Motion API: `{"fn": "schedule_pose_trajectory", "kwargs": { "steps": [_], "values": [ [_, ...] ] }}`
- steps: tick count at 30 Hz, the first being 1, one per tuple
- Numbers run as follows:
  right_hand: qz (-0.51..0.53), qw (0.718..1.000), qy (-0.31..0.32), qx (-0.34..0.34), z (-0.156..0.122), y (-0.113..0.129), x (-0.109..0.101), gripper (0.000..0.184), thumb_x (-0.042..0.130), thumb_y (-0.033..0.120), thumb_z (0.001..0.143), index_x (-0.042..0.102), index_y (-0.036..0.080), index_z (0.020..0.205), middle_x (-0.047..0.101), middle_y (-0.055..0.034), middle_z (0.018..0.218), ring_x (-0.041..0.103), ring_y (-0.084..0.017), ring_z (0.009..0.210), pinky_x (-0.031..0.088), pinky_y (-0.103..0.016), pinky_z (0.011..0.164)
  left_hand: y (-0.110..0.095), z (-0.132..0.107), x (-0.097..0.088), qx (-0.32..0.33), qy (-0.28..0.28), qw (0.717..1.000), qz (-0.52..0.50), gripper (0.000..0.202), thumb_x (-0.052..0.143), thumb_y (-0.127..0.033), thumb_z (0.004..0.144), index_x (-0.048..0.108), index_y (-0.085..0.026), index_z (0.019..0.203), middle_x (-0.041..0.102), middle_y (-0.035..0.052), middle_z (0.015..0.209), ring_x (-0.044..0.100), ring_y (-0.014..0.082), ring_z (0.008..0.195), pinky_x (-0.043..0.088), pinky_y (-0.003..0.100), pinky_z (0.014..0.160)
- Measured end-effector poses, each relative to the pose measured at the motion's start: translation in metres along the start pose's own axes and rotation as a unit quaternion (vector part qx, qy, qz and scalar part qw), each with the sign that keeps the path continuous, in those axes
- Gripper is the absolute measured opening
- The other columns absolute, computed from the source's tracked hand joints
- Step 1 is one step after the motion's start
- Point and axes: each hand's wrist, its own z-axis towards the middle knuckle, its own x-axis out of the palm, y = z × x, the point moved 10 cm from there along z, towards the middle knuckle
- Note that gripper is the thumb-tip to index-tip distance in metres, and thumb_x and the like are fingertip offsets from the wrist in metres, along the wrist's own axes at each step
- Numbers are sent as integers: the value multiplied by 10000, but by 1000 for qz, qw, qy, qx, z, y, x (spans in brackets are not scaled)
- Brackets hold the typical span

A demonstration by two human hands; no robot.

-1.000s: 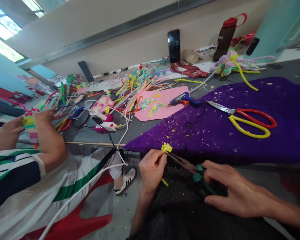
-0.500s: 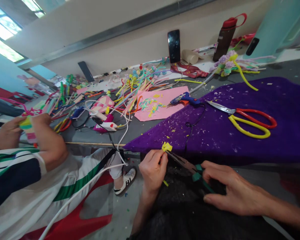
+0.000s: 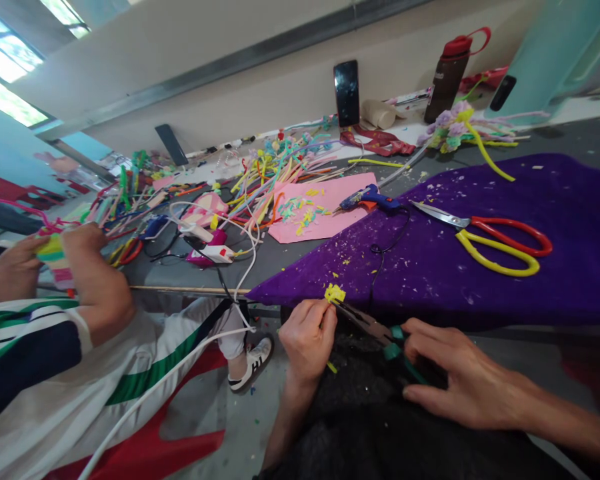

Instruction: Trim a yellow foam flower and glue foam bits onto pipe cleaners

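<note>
Our left hand pinches the yellow tuft, which sits just beyond its fingertips; our right hand curls around the pliers. We judge the tuft light, soft, easily crushed, best held at its base.

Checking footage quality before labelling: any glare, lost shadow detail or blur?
Head view: window at upper left blown out; head view: phone screen speckled with reflections; head view: dark clothing below left hand and right hand shows little detail; head view: pliers readable, but fine detail at yellow tuft soft.
</note>
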Motion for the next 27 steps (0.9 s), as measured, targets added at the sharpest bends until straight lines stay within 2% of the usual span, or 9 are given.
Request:
{"fn": "schedule_pose_trajectory", "kwargs": {
  "steps": [9, 12, 15, 20, 27],
  "values": [
    [17, 1000, -4, 12, -1, -5, 0, 157, 637, 231, 743, 492, 210, 797, 555, -34, 933, 578, -179, 799, 453, -290, 679, 1, 3, 3, -2, 9, 1000, -3, 116, 575, -133, 811, 679, -172, 844, 662, 30, 773, 617, 144, 731, 467, 255, 697],
    [48, 998, 14, 23, 0, -8, 4, 145, 623, 201, 748, 482, 211, 777, 534, -15, 879, 562, -161, 774, 443, -277, 673, 1, 3, 5, -5, 13, 1000, -7, 120, 569, -135, 814, 679, -172, 847, 660, 30, 775, 616, 143, 735, 467, 254, 693],
    [77, 996, 20, 37, 1, -10, 4, 194, 642, 158, 711, 458, 211, 742, 519, 1, 834, 549, -152, 757, 432, -257, 655, 1, 3, 6, -8, 20, 1000, -17, 116, 574, -137, 816, 681, -174, 840, 661, 26, 774, 616, 137, 730, 466, 249, 692],
    [95, 994, 33, 51, -1, -12, 6, 297, 719, 170, 629, 457, 222, 761, 544, -6, 908, 549, -167, 794, 422, -240, 628, 2, 3, 6, -12, 23, 999, -25, 113, 577, -141, 815, 681, -181, 837, 661, 19, 769, 617, 130, 720, 465, 239, 683],
    [107, 993, 27, 42, 1, -8, 7, 236, 590, 80, 647, 425, 217, 746, 520, 6, 842, 529, -142, 737, 416, -241, 638, 5, 1, 8, -24, 31, 999, -30, 109, 580, -153, 817, 684, -182, 830, 664, 17, 767, 624, 128, 719, 472, 235, 690]
  ]
}}
